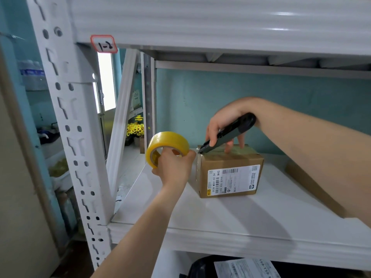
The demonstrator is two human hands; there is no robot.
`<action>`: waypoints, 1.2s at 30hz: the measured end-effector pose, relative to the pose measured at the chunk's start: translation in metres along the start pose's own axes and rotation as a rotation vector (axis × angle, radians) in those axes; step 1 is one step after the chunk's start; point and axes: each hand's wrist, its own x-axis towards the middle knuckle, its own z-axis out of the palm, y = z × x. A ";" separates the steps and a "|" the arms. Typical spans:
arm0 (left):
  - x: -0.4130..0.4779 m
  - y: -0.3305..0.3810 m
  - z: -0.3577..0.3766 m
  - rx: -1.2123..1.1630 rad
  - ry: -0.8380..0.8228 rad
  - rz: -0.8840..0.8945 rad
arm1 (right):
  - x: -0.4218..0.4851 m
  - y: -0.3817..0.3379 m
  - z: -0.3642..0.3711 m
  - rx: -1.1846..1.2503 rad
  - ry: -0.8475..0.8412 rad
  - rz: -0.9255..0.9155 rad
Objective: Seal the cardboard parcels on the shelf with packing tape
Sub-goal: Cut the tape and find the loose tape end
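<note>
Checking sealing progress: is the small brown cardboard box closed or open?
Closed: the brown cardboard box has a flat top under glossy tape.

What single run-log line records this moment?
left hand: holds tape roll | right hand: holds knife, tip at parcel corner | parcel: on shelf

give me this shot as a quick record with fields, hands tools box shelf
left hand: grips the tape roll, just left of the box
right hand: grips the knife, two fingers resting on the box top
knife tip: at the box's top left edge, where the tape comes off the roll
box: closed, label on its front face, tape along the top
shelf: white, box stands on it
also there: cardboard piece to the right; tag reading 1-2
</note>
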 end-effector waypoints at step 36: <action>-0.017 0.054 -0.067 -0.832 -0.606 -0.159 | 0.036 0.164 0.154 0.045 0.693 0.373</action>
